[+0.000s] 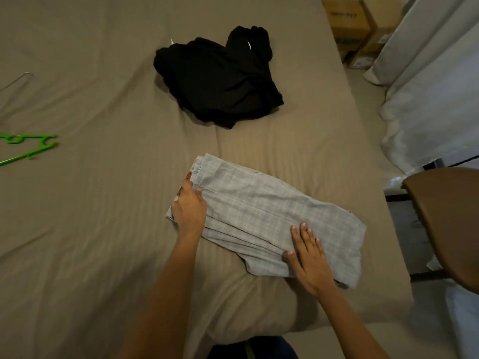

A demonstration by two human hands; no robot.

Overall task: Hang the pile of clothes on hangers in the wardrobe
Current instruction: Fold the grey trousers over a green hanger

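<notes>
A folded grey checked garment [261,211] lies on the brown bed sheet [103,203] near the front edge. My left hand [189,208] rests on its left end, fingers curled over the edge of the cloth. My right hand [308,257] lies flat on its lower right part, fingers straight. A crumpled black garment [220,79] sits farther back on the bed. A green plastic hanger [26,149] lies at the left edge, partly out of frame.
A thin wire hanger [15,82] lies at the far left. Cardboard boxes [350,27] stand on the floor beyond the bed's right side. Grey curtains [430,86] hang at the right. A brown chair seat [448,221] stands close to the bed's right edge.
</notes>
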